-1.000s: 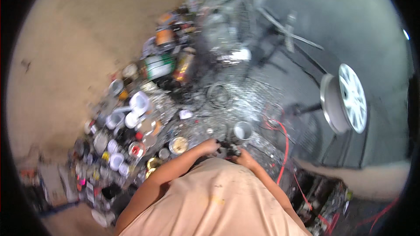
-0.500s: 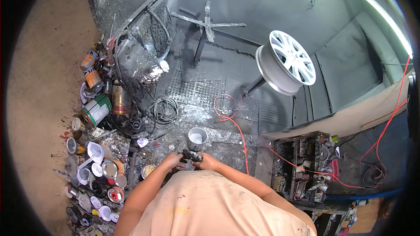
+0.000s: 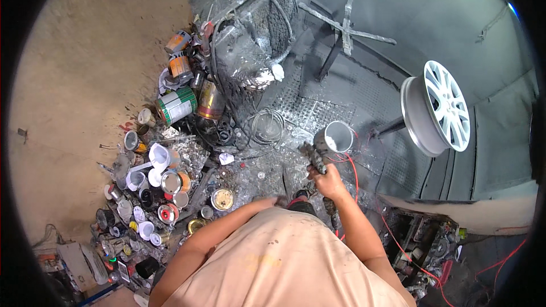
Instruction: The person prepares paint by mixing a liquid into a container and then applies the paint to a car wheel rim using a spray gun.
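Note:
My right hand (image 3: 329, 183) is closed round the grip of a dark, paint-caked spray gun (image 3: 313, 158), held out in front of me. An open grey cup (image 3: 339, 135) sits on the gun, with white paint inside. My left hand (image 3: 269, 202) is low against my body, apart from the gun. Its fingers are partly hidden and too unclear to read. Beyond the gun, to the right, a silver-white multi-spoke wheel rim (image 3: 448, 105) is mounted on a dark post (image 3: 391, 127).
Several paint cans, cups and lids crowd the left, among them a green-and-white can (image 3: 177, 106). A red hose (image 3: 355, 179) runs along the floor. Coiled cable (image 3: 266, 127) lies ahead. A cross-shaped stand (image 3: 346, 31) rises farther back, and a cluttered shelf (image 3: 424, 244) stands at the right.
My left hand has come off the spray gun and drawn back toward my body. My right hand has moved the gun forward and right. The view has turned left.

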